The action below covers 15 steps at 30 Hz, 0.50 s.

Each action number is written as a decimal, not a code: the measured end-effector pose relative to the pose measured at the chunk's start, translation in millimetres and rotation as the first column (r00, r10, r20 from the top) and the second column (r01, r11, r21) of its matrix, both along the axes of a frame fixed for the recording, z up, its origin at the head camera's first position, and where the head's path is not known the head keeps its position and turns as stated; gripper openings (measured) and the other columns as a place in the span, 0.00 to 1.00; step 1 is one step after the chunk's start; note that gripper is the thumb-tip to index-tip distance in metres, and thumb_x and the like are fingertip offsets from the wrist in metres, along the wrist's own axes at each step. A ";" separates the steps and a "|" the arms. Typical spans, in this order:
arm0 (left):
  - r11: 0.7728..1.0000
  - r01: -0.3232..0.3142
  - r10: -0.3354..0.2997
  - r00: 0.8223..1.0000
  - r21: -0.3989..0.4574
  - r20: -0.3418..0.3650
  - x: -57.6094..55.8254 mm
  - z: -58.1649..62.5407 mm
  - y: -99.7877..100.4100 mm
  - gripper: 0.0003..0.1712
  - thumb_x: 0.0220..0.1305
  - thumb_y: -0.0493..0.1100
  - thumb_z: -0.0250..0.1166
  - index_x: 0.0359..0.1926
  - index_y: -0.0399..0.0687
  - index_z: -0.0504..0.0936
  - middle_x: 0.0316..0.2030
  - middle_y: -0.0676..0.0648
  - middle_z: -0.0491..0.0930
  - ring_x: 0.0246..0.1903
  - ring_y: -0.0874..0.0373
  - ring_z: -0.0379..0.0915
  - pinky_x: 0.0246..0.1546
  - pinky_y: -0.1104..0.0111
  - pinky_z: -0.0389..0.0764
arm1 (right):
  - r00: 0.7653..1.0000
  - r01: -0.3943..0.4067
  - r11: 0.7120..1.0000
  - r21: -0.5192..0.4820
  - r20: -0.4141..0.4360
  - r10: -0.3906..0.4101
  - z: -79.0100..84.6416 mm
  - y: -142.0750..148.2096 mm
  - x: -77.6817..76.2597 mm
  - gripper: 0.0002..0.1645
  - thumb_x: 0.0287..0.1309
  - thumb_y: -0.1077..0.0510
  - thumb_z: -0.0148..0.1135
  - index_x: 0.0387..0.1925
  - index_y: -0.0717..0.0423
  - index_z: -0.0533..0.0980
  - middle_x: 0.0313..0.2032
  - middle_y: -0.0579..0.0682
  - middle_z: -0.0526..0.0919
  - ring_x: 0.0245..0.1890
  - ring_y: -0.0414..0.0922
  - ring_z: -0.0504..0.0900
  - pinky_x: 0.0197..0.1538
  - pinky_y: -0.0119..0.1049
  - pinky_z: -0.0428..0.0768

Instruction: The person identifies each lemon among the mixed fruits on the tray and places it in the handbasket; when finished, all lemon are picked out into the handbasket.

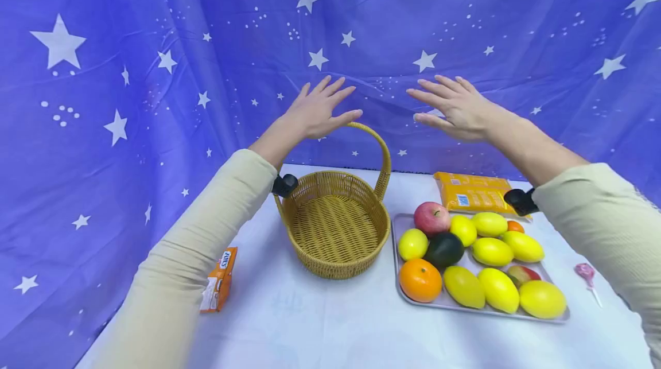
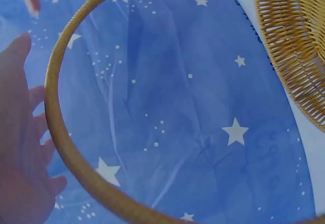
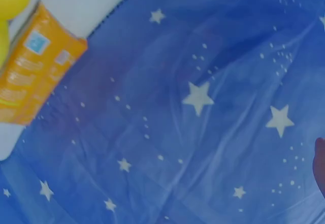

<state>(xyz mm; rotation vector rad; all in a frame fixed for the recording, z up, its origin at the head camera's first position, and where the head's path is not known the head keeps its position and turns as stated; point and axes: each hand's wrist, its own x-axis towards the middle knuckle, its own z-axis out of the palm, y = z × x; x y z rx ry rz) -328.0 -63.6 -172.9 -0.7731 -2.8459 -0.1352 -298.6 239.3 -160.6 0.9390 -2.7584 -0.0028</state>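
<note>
Both hands are raised with fingers spread, and neither holds anything. In the head view the left hand (image 1: 320, 109) is up over the back of a round wicker basket (image 1: 338, 268), its thumb overlapping the top of the tall handle (image 1: 384, 162). From the left wrist, the handle (image 2: 63, 137) arcs in front of the left hand (image 2: 23, 132). Over the back right of the table hovers the right hand (image 1: 457, 108), above an orange packet (image 1: 475, 192). Only a fingertip of the right hand (image 3: 320, 165) shows at the edge of the right wrist view. Nothing is in the basket.
A grey tray (image 1: 396, 243) right of the basket carries several yellow fruits, an orange (image 1: 420, 280), an apple (image 1: 431, 218) and a dark avocado (image 1: 444, 250). A lollipop (image 1: 585, 272) lies farther right. An orange box (image 1: 223, 280) stands left, near the left sleeve. Blue star-print cloth (image 1: 248, 24) hangs behind.
</note>
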 end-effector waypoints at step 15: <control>0.968 -0.061 0.052 0.998 0.244 0.041 32.6 -75.2 -87.0 0.51 0.58 0.75 0.55 0.76 0.61 0.51 0.76 0.51 0.42 0.73 0.48 0.37 0.65 0.37 0.51 | 0.990 -0.126 0.953 -0.276 0.026 0.138 -88.0 66.0 62.8 0.33 0.69 0.54 0.53 0.73 0.49 0.59 0.72 0.60 0.56 0.71 0.62 0.46 0.70 0.63 0.38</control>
